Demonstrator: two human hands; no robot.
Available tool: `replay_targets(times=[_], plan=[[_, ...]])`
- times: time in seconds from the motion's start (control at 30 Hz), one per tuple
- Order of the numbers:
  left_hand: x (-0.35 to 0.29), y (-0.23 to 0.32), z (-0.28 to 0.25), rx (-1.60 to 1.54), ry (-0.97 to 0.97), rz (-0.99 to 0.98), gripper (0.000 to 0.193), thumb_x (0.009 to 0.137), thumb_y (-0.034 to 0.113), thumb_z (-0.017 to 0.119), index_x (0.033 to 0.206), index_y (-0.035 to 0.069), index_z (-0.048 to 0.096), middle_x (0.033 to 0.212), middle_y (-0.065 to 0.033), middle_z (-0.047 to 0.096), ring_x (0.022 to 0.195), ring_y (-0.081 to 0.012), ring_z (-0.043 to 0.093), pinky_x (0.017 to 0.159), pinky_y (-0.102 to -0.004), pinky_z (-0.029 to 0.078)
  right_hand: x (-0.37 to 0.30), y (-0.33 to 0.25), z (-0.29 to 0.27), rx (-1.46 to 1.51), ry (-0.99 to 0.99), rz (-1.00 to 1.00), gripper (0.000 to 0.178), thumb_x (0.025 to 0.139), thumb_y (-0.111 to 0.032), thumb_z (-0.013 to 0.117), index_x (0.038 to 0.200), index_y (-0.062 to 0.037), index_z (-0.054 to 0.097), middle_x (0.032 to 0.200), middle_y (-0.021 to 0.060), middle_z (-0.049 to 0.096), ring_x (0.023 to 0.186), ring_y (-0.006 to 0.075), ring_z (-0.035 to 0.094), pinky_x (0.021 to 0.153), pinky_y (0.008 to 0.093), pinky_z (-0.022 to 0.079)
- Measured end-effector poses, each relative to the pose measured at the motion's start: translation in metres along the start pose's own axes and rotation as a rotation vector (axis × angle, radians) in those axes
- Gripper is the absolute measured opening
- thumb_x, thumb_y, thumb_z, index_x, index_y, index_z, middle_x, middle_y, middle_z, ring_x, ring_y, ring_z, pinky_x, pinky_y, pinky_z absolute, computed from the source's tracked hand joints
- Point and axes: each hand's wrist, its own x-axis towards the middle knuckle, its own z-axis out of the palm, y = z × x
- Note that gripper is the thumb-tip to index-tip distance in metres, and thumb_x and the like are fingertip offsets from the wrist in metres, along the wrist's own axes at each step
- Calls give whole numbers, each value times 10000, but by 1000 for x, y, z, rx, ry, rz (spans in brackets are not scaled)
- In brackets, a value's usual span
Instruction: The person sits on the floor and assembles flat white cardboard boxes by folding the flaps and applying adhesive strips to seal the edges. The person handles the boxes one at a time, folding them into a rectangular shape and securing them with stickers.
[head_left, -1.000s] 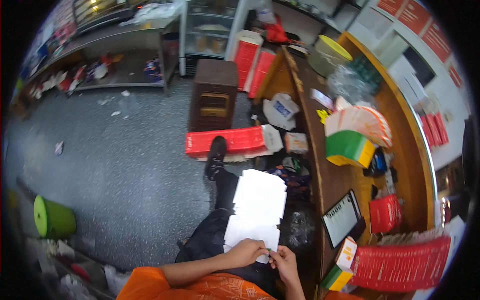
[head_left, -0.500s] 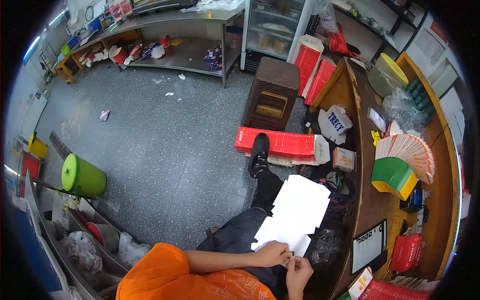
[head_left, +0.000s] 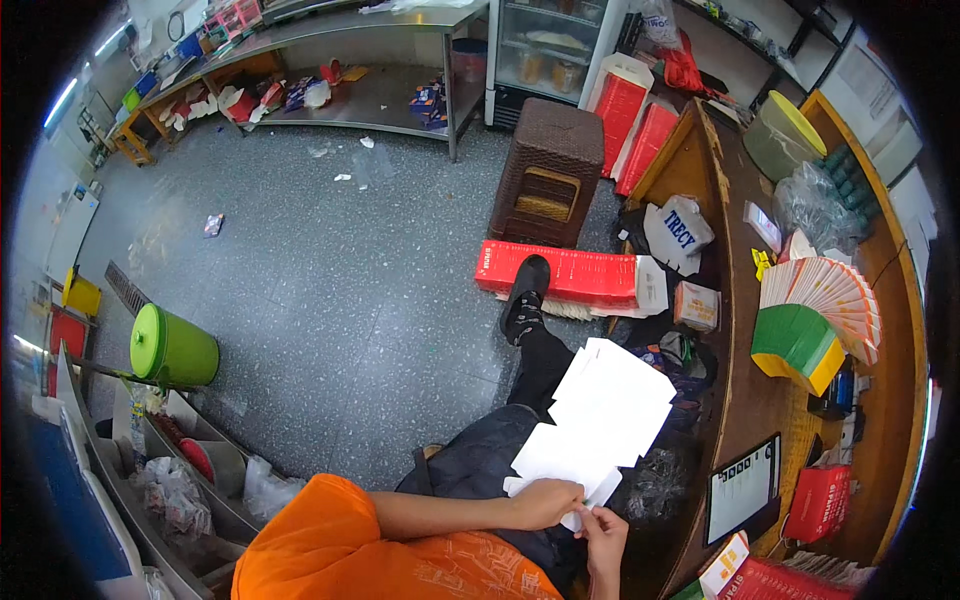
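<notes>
A flat white carton blank (head_left: 610, 400) with notched edges and flaps lies across my lap, its plain side up. My left hand (head_left: 548, 503) is closed on its near end, the forearm crossing from the left. Beside it, my right hand (head_left: 604, 532) pinches a small flap at the same end, fingertips almost meeting those of the left. The fingers partly cover this end of the carton blank. My dark shoe (head_left: 528, 280) rests on a long row of stacked red folded cartons (head_left: 580, 272) on the floor.
A wooden desk (head_left: 735, 400) at the right bears fanned green and orange cartons (head_left: 800, 335), a tablet (head_left: 743, 490) and a red box (head_left: 818, 503). A brown stool (head_left: 550, 160) stands ahead. A green bin (head_left: 175, 345) and metal shelving (head_left: 120, 450) are at the left.
The view has shifted slightly. The carton blank's far end has tilted a little toward the right, and both hands keep working at its near end. A small green bit between the fingers no longer shows.
</notes>
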Motion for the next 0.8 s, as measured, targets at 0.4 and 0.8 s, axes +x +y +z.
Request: replay_targets(times=[0.4,0.8], plan=[[-5,18,-12,-292,86,-194,127,922,92,696,993,-13,713,871,-153,733,774,-216,706,688,-365,534,-10,2,25,-147,175,-142,135,948,-56,713,877,59,706,681,17,633,551,69,570,493,234,477],[-12,24,-15,-442,111,-188,174,963,100,683,1083,-21,718,907,-96,751,841,-118,696,751,-293,563,-10,14,46,-48,363,-242,114,976,-50,684,954,62,690,773,54,685,634,99,625,563,228,508]])
